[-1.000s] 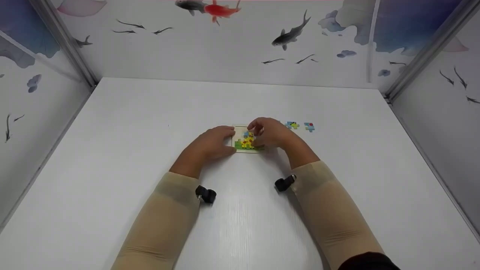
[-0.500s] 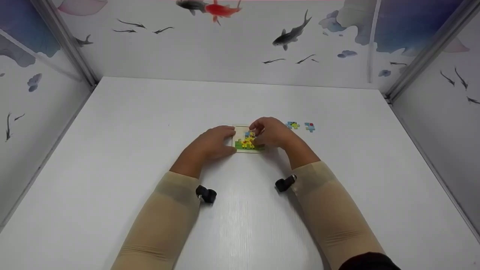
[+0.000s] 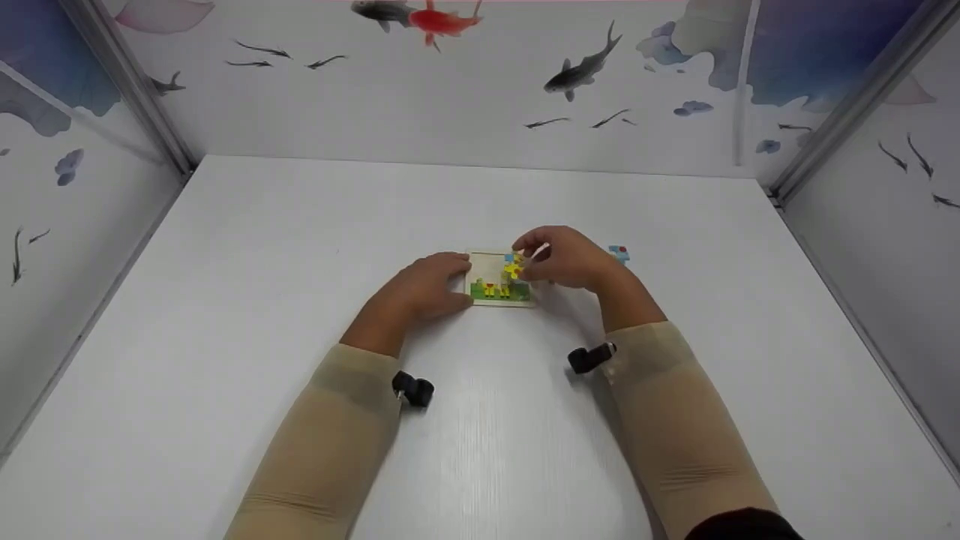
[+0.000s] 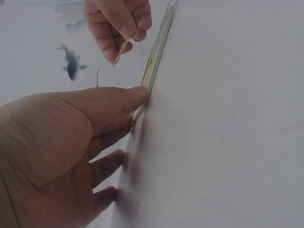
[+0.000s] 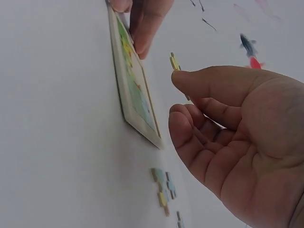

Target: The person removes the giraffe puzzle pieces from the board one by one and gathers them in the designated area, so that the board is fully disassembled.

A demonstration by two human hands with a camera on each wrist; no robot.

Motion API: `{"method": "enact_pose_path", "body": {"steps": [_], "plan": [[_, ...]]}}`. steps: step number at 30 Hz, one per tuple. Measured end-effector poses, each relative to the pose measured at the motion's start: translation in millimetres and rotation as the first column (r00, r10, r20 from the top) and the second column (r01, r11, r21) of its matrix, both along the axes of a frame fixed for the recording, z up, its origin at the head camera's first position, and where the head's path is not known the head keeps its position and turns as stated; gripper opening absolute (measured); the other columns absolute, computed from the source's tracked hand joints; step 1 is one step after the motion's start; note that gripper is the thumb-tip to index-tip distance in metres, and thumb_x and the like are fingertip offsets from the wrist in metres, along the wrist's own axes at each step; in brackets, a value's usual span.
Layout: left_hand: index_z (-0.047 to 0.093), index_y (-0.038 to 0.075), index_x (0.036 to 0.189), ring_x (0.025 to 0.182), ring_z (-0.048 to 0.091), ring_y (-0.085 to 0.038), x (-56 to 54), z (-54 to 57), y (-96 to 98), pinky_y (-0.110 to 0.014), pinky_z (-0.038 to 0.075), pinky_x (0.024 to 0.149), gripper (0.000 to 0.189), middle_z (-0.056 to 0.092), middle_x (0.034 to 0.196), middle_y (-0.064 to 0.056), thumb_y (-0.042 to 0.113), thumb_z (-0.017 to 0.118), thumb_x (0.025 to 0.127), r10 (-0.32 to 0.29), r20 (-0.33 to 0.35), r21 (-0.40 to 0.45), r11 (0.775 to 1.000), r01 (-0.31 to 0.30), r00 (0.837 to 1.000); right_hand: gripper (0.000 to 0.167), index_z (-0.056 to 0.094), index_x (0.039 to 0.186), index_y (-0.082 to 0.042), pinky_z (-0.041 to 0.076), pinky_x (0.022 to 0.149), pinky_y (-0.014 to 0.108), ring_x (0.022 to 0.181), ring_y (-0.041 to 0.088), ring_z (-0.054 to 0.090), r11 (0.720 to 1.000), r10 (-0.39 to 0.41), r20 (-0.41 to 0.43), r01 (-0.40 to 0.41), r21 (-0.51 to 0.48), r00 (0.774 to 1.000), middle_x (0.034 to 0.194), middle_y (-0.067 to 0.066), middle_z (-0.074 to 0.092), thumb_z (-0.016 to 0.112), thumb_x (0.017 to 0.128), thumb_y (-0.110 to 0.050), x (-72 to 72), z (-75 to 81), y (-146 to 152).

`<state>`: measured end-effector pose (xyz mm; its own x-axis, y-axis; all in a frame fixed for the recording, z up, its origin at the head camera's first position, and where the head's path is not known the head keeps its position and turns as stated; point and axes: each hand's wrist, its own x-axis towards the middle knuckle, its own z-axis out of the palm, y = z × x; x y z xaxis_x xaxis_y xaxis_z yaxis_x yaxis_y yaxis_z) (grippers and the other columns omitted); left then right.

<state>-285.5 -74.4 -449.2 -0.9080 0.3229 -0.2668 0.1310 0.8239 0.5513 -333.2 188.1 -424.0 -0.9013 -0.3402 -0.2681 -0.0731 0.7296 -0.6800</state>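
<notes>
Pinching a puzzle piece [image 5: 175, 62] — right hand [image 3: 570, 259] curled above the tray [image 3: 486, 268].

White table [image 3: 300, 202] among fish-patterned pale walls [image 3: 435, 105], grey corner posts [image 3: 131, 90]

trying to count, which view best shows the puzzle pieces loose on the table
Right wrist: several loose pieces lie beside the tray. In head, the right hand mostly hides them; left wrist shows none.
</notes>
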Motion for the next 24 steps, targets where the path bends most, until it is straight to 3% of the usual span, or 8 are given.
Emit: {"method": "enact_pose_path", "body": {"steps": [3, 12, 24], "plan": [[0.041, 0.022, 0.166, 0.167, 0.025, -0.025, 1.8, 0.5, -0.5, -0.049, 0.023, 0.137, 0.071, 0.035, 0.176, 0.003, 0.033, 0.068, 0.102, 0.001, -0.004, 0.013, 1.0, -0.001, 1.0, 0.043, 0.07, 0.135, -0.023, 0.058, 0.09, 0.036, 0.117, 0.024, 0.064, 1.0, -0.015, 0.002, 0.015, -0.014, 1.0, 0.129, 0.005, 0.066, 0.082, 0.094, -0.022, -1.5, 4.5, 17], [0.041, 0.022, 0.167, 0.167, 0.025, -0.026, 2.6, 0.5, -1.0, -0.047, 0.021, 0.137, 0.071, 0.034, 0.177, 0.002, 0.032, 0.069, 0.102, 0.004, -0.009, 0.021, 1.0, -0.004, 1.0, 0.047, 0.067, 0.14, -0.023, 0.053, 0.102, 0.042, 0.124, 0.026, 0.059, 0.992, -0.125, 0.035, 0.124, 0.038, 0.991, 0.133, 0.006, 0.062, 0.081, 0.095, -0.021, -2.4, 13.1, 70], [0.041, 0.023, 0.167, 0.167, 0.025, -0.025, 1.9, 0.1, 0.8, -0.047, 0.022, 0.137, 0.072, 0.034, 0.177, 0.003, 0.032, 0.07, 0.102, 0.026, 0.007, 0.017, 1.0, -0.026, 1.0, 0.047, 0.068, 0.14, -0.028, 0.052, 0.095, 0.037, 0.12, 0.027, 0.056, 0.985, -0.15, 0.051, 0.145, 0.096, 0.987, 0.134, 0.005, 0.062, 0.082, 0.095, -0.027, -0.1, 0.9, 114]]}}
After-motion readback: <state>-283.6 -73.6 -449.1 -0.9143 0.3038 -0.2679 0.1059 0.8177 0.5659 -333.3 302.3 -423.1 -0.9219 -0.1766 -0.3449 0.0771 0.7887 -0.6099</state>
